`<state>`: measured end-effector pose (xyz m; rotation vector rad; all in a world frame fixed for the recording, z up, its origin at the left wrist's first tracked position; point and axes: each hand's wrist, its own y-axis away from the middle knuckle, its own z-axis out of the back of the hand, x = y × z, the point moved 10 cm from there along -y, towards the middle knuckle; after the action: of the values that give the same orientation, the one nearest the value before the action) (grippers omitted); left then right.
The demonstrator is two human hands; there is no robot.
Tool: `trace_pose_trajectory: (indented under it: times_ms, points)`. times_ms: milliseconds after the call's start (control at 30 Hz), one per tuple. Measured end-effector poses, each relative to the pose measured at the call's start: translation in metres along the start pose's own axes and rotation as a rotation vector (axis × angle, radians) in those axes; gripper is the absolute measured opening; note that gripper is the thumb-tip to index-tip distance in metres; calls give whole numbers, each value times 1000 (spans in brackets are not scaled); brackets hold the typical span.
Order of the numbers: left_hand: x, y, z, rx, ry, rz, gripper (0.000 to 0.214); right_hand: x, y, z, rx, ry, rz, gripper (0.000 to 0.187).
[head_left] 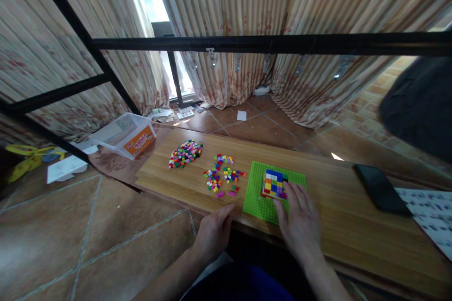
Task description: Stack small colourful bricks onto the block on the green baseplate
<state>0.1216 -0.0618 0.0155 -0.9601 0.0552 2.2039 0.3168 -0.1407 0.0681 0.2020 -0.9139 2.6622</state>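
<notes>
A small layered block of toy building bricks [274, 183], blue, white, yellow and red on top, sits on a green studded baseplate [256, 197]. My right hand [300, 216] is at its near right corner, thumb at the front side and fingertips at the right side, gripping it. My left hand [215, 230] is at the table's front edge, left of the baseplate. Its fingers are curled together, and whatever they may hold is hidden. Loose small bricks [213, 179] lie spread out beyond it, with a few magenta bricks [221, 194] closest.
A bigger heap of mixed bricks [185, 154] lies farther left on the wooden table [328, 188]. Behind it stands a clear plastic box [118, 134] with an orange label. To the right are a black phone [379, 188] and a printed sheet [429, 211]. A black metal frame [247, 44] crosses above.
</notes>
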Motion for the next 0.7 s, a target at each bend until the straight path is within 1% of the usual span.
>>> trace_pose_trajectory:
  times_ms: [100,200,333,433,500,567,633,700]
  points:
    - [4,-2,2,5,22,35,38,14,2,-22,95,16,53,56]
    - [10,-8,5,-2,40,68,38,19,7,-32,130,6,90,58]
    - [22,-15,12,-40,61,122,36,17,6,-29,129,5,119,55]
    - [30,-17,17,-70,81,163,33,21,0,-19,85,-3,113,50]
    - [34,-19,20,-78,86,182,33,32,-4,-12,37,-42,115,43]
    - [38,-21,23,-82,79,203,33,48,-8,-13,28,-117,147,35]
    - [43,-23,28,-86,71,231,32,66,-12,-23,55,-197,187,29]
    - [50,-26,32,-97,69,262,32,79,-17,-35,68,-253,201,26]
